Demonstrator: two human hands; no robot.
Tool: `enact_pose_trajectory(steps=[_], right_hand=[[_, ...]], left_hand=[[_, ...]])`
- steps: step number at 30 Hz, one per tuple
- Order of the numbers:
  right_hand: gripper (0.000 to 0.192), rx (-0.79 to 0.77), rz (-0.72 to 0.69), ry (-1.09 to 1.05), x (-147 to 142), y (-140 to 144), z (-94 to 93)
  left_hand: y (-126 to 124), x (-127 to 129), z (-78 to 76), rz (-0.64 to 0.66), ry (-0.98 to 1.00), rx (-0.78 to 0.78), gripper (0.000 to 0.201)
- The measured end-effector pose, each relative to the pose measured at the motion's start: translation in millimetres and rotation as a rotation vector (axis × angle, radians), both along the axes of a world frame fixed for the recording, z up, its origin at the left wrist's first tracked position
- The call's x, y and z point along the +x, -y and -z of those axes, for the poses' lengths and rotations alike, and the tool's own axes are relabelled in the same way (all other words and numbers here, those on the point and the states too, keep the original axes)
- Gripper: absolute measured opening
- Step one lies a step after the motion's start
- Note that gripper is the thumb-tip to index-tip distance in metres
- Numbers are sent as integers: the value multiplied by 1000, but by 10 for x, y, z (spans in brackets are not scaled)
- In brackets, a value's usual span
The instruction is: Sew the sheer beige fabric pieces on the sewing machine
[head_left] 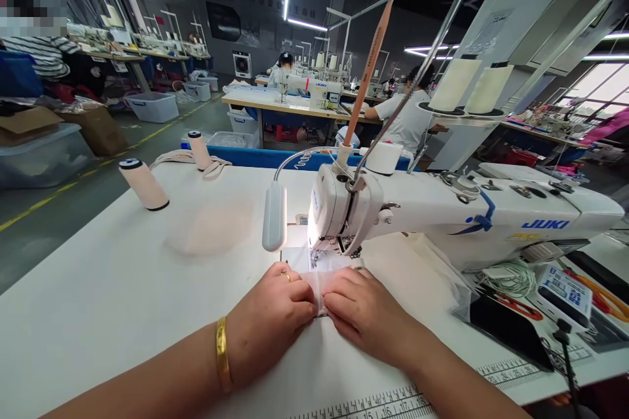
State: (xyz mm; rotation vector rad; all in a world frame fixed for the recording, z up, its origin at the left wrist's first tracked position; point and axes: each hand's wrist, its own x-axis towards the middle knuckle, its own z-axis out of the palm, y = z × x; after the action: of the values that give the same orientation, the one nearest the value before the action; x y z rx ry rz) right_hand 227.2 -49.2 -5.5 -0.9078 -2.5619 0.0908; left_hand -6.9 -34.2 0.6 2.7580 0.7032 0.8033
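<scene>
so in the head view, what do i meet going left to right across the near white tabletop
Larger thread spool, smaller thread spool, gold bangle, left hand, right hand, pale green cord coil.

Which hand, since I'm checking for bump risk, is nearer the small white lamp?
Left. The left hand is on the lamp's near side, directly below it in the picture; the right hand is also on the near side, but farther off to the right.
</scene>
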Motion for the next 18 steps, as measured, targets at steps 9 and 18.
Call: enact_pose_trajectory(steps=[9,18], right_hand=[[17,12,64,51,-27,-44,4],[19,22,149,31,-66,-122,23]], left_hand=[[-20,-5,17,-53,-41,24,30],[-180,-2,33,-95,-55,75,28]])
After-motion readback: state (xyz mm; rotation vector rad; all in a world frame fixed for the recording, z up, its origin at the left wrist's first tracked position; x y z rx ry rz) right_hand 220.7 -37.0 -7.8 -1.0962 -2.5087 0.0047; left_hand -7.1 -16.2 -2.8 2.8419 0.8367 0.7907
